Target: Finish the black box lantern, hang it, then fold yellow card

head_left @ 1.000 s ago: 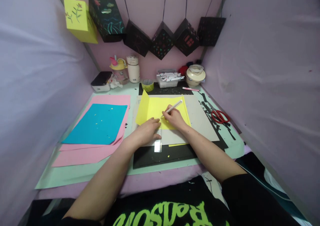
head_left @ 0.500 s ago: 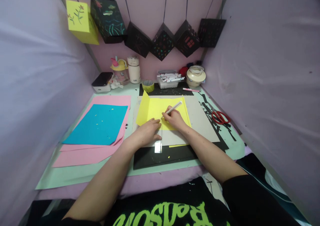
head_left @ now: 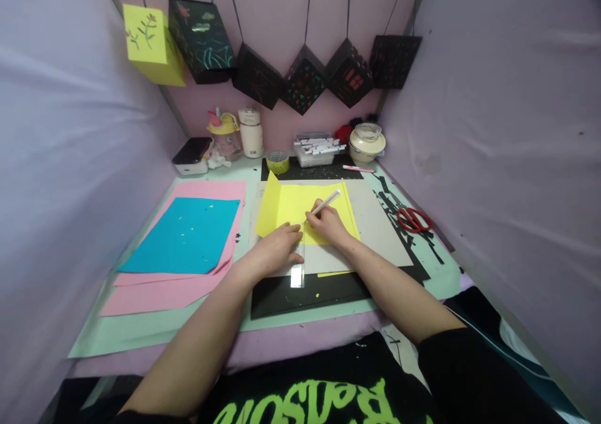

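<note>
A folded sheet of yellow paper (head_left: 293, 200) lies in front of me, its left flap standing up at an angle. My left hand (head_left: 280, 248) rests at its lower part with fingers and thumb spread, pressing on a clear ruler (head_left: 297, 277) that sticks out towards me. My right hand (head_left: 327, 222) is closed around a white pen (head_left: 328, 201), tilted so that its upper end points up and right. The pen's tip is close to the paper beside the ruler; I cannot tell whether it touches.
Blue (head_left: 181, 236) and pink paper (head_left: 154, 300) lie left. Grey board (head_left: 382, 242) and black sheets (head_left: 305, 302) lie under the yellow paper. Red-handled scissors (head_left: 414, 220) and black scraps are right. Tape (head_left: 277, 162), a marker box (head_left: 317, 155) and bottles stand behind. Decorated boxes (head_left: 305, 79) hang above.
My right hand and the pen have shifted very slightly. The left hand, ruler and yellow paper stay in place; the camera view has moved a little.
</note>
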The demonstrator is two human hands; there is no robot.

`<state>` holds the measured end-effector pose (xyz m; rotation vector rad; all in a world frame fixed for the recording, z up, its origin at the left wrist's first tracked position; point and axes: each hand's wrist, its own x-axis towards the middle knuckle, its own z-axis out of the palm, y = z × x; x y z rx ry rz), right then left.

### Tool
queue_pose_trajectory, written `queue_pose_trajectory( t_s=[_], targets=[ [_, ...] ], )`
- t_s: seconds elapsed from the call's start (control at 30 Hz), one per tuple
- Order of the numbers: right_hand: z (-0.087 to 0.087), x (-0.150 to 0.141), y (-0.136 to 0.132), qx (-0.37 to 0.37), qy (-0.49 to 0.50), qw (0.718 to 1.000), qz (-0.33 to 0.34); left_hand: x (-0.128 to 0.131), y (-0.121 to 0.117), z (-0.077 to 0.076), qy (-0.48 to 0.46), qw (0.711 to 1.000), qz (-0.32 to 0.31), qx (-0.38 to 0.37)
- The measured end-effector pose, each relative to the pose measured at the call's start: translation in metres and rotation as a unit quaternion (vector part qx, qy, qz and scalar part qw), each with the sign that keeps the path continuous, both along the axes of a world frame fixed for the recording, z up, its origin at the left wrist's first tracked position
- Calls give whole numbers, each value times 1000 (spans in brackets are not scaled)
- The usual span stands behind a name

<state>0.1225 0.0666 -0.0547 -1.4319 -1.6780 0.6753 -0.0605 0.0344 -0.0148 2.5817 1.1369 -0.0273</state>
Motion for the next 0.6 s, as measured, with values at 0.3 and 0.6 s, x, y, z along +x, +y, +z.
queue_pose_trajectory(
  t_s=[0.3,0.6],
  targets=[
    [-11,8,5,62,35,997,42,2,-2,-1,13,1000,8,18],
    [-13,13,10,63,-180,977,96,-7,-9,11,92,989,103,60]
  ],
)
